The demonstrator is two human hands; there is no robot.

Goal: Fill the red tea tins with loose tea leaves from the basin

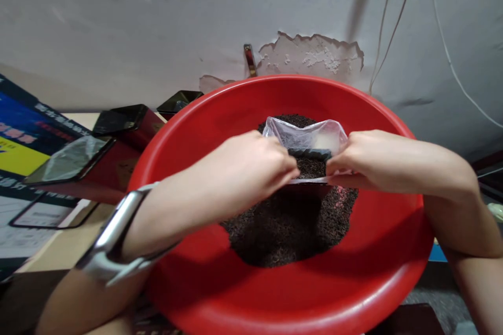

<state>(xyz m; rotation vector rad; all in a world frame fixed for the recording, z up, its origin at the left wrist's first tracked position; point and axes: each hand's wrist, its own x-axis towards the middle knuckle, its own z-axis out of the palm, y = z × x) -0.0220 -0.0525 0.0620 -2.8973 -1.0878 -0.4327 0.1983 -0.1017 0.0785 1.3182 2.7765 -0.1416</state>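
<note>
A big red plastic basin (393,272) fills the middle of the view, with a heap of dark loose tea leaves (286,225) in its bottom. Over the heap both hands hold a small clear plastic bag (310,138) by its mouth, which is pulled wide. Dark leaves show inside the bag. My left hand (251,165) pinches the bag's left edge, and a metal bangle circles that wrist. My right hand (363,159) pinches the right edge. Both hands hover inside the basin, just above the leaves.
To the left stand several dark red tins (118,159) lined with clear bags, on a pale tabletop (58,248). A blue and yellow printed box (19,141) lies at the far left. A peeling grey wall (196,21) with hanging wires (451,57) rises close behind the basin.
</note>
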